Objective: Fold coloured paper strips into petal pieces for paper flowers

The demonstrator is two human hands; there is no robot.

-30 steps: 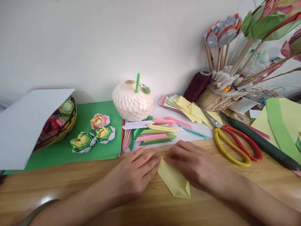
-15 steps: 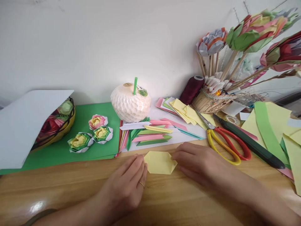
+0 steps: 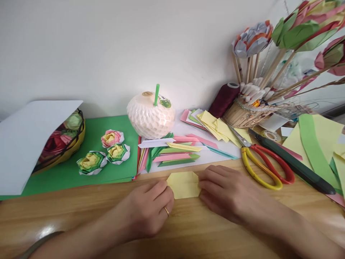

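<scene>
Paper folding in hand, by the look of it. Yellow paper (image 3: 184, 185) lies on the wooden surface (image 3: 185, 230), right between the two hands, corners angled in. Left hand (image 3: 153, 207) — grip closed, fingers drawn together on the left end. Right hand (image 3: 225, 189) likewise, fingers bunched over the right end; fingertips partly hidden. Step, my judgement: creasing the ends. Next move probably calls for lining up the long edges and pressing a fold flat without skewing either end. Room: bare wood on the near side, enough to turn the piece. Far side is tight — folded strips (image 3: 175, 156) sit just past the paper's far edge. Scissors (image 3: 247, 144) lie near the right hand, yellow handle closest. Green sheet (image 3: 121, 172) sits beyond the left forearm, apart.
</scene>
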